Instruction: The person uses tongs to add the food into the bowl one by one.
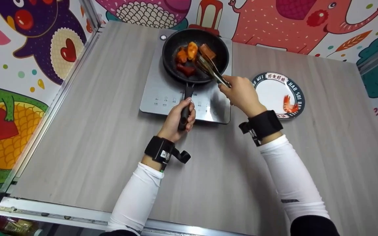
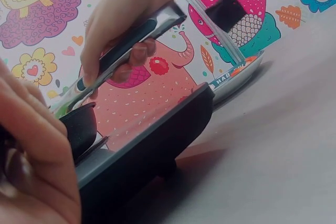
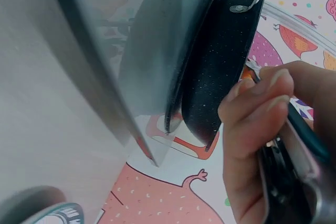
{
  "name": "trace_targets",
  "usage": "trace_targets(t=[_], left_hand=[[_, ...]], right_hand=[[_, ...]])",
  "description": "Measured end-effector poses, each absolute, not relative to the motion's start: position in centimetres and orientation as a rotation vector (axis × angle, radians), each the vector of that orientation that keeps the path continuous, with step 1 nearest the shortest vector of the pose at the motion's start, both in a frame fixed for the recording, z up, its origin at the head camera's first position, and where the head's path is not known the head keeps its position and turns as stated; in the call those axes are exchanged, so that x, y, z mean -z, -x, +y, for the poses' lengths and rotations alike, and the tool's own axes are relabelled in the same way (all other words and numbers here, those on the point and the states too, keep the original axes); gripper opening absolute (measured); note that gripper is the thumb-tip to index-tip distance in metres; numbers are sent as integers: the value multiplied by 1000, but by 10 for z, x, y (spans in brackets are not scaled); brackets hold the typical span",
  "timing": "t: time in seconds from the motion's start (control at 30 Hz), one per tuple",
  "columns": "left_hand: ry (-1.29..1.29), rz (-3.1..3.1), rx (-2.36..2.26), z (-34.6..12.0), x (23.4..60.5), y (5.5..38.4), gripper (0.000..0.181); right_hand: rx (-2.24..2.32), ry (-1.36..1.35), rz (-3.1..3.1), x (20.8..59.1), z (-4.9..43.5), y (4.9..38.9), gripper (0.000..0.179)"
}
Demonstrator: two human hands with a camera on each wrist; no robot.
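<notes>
A black frying pan [image 1: 217, 39] sits on a silver induction cooktop [image 1: 154, 85]. My left hand [image 1: 172, 122] grips the pan's black handle [image 1: 189, 92], fingers wrapped round it. In my right hand [image 1: 243, 94] are metal tongs [image 1: 216, 72] with dark grip strips, their tips down inside the pan. Around the tips lie a yellow-orange piece [image 1: 192, 50], a darker orange piece [image 1: 181, 56], a brown slab [image 1: 207, 51] and a dark red piece [image 1: 185, 69]. The right wrist view has the curled right fingers [image 3: 252, 108] on the tongs, beside the pan's underside [image 3: 218, 66].
To the right of the cooktop stands a round plate [image 1: 267, 95] with a dark, lettered rim, bearing an orange-red shrimp [image 1: 289, 105]. Cartoon-printed wall panels [image 1: 271, 23] enclose the wood-grain table [image 1: 103, 108] at the back and sides. A metal rail [image 1: 54, 211] runs along the front edge.
</notes>
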State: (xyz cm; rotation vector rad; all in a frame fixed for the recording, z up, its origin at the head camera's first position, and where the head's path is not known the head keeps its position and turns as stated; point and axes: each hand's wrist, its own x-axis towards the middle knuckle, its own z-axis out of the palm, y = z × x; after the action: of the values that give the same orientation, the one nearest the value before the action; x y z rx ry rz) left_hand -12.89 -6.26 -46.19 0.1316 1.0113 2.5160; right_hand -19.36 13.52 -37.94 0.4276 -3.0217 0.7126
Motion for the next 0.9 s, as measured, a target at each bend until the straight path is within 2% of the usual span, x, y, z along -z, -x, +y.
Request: trace_targets(t=[0.37, 0.7, 0.9], left_hand=[[-107, 1014, -2503, -62, 463, 129, 31], [-143, 1007, -2514, -62, 462, 130, 30], [-153, 987, -2516, -62, 462, 130, 31]], right_hand=[[-546, -492, -3139, 365, 128, 200, 30], [-512, -483, -3239, 353, 112, 198, 18], [-512, -469, -3294, 347, 104, 197, 20]])
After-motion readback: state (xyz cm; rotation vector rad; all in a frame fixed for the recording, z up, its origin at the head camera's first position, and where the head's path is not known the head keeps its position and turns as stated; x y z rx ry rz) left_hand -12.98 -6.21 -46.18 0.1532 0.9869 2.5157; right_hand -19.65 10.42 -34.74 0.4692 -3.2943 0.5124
